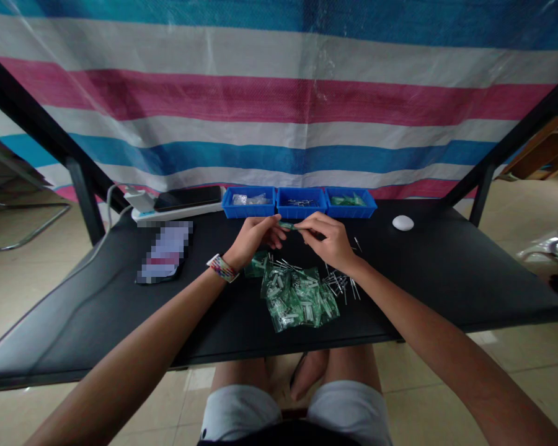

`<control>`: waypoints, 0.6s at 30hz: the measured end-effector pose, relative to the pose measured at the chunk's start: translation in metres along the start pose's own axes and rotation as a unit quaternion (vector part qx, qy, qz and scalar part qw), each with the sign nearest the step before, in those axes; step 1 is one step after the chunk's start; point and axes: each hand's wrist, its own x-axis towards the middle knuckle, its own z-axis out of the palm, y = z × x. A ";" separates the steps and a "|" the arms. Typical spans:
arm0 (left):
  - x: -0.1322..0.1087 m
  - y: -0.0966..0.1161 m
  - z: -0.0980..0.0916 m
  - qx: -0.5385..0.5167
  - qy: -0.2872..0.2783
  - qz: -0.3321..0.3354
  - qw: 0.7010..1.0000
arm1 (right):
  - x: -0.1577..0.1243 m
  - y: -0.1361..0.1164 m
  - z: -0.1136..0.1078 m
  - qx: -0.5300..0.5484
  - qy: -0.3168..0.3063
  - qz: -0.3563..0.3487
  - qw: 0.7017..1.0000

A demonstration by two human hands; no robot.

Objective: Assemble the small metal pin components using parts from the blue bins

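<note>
Between my two hands, just in front of the blue bins, is a small green plastic bag [287,226]. The fingers of my left hand [259,236] are closed on its left end. With a pinch, my right hand [328,238] grips its right end. Below them on the black table lies a pile of green clear bags [300,297] with small white and metal pieces inside. Loose thin metal pins [341,284] are scattered by my right wrist, and more lie behind the pile. Another green bag [256,265] rests near my left wrist.
Three blue bins stand along the back: one with clear bags [229,207], one with metal pins [302,214], one with green bags [351,212]. A phone [165,251], a power strip [181,212] with a dark phone [188,197], and a white mouse [403,223] are on the table [428,285].
</note>
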 end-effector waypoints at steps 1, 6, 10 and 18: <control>0.000 0.000 0.000 -0.005 0.004 0.001 1.000 | 0.000 0.001 0.000 -0.001 -0.001 -0.008 1.000; 0.000 -0.001 0.001 -0.002 0.010 0.023 1.000 | 0.003 0.001 0.001 0.060 0.052 0.041 0.996; 0.000 -0.002 0.003 0.031 0.001 0.063 0.998 | 0.008 0.003 0.001 0.244 0.055 0.167 0.954; -0.003 -0.003 0.008 0.086 -0.015 0.092 0.992 | 0.008 0.010 0.010 0.358 0.011 0.247 0.900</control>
